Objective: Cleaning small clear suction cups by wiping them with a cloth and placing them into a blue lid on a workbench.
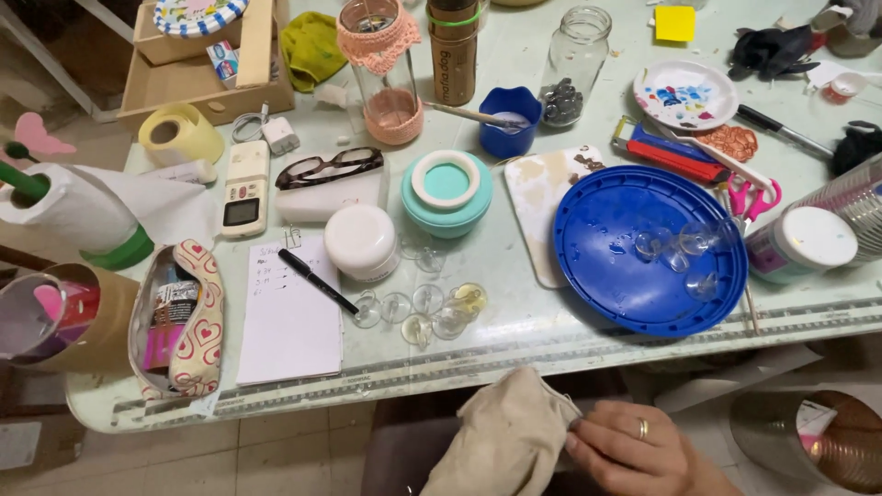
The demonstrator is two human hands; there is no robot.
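Note:
Below the table's front edge, my right hand [634, 450], with a gold ring on one finger, pinches the edge of a beige cloth [503, 441]. The cloth bunches up to the left of the hand and hides whatever is under it. My left hand does not show. On the table above, several small clear domed pieces [427, 308] lie in a loose cluster. More clear pieces [680, 253] rest on a large round blue lid [597, 266] to the right.
The pale green table [514, 335] is crowded: a white notepad [289, 321] with a black pen [317, 280], a white jar [361, 241], a teal jar [446, 193], glasses [329, 167], a remote [245, 188], a paper towel roll [69, 211], pink scissors [758, 197]. A metal can [818, 436] stands on the floor at right.

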